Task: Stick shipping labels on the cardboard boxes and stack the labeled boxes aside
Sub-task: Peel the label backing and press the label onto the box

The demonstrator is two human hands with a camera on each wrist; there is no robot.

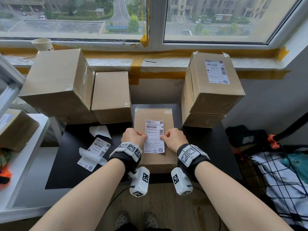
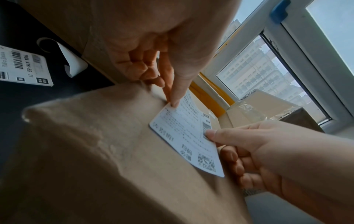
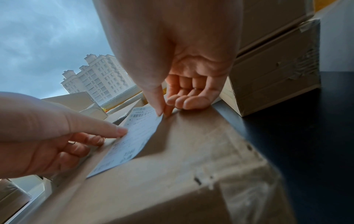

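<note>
Left hand and right hand pinch opposite edges of the label over the box.

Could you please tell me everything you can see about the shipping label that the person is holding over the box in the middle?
The shipping label is a white paper rectangle printed with barcodes, Chinese text and a QR code at its near end. It lies lengthwise over the top of the cardboard box on the black table. The left hand pinches its left edge, the right hand its right edge. In the wrist views its near end looks slightly lifted.

label fine print: unreadable | small box: cut off left
</note>
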